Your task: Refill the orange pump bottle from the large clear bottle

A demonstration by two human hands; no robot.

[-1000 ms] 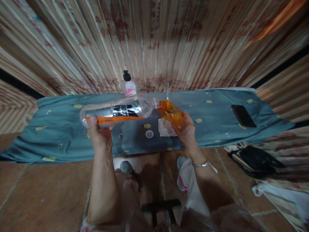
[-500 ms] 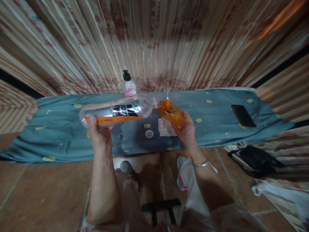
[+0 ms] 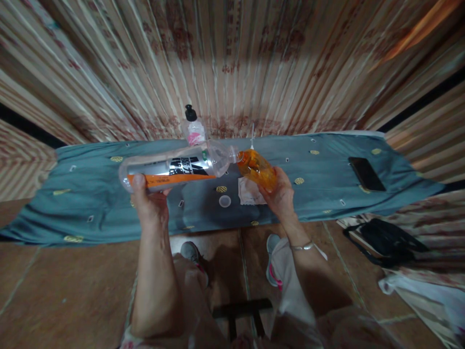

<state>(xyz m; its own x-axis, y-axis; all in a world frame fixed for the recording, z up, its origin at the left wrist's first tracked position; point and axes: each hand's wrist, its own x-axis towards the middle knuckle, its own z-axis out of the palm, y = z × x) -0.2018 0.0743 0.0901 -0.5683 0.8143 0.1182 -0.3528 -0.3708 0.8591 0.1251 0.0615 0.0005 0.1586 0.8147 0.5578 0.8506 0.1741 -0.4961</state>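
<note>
Pleated beige-and-brown curtains [image 3: 254, 63], printed with reddish flowers, rise behind the long bench [image 3: 319, 174] and close in on both sides. A teal cloth [image 3: 94, 189] (dotted with yellow pineapple-like motifs) covers the bench, creased at its left end. Dark bars [image 3: 428, 99] slant along either side. Brown tiles [image 3: 90, 286] with pale grout cover the floor. The light is dim, with shadow beneath the bench; an orange strip [image 3: 417, 41] crosses the upper right.

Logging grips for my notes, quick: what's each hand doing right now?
Left hand: closed around the large clear plastic bottle with black-and-orange label.
Right hand: closed around the small amber translucent bottle.
</note>
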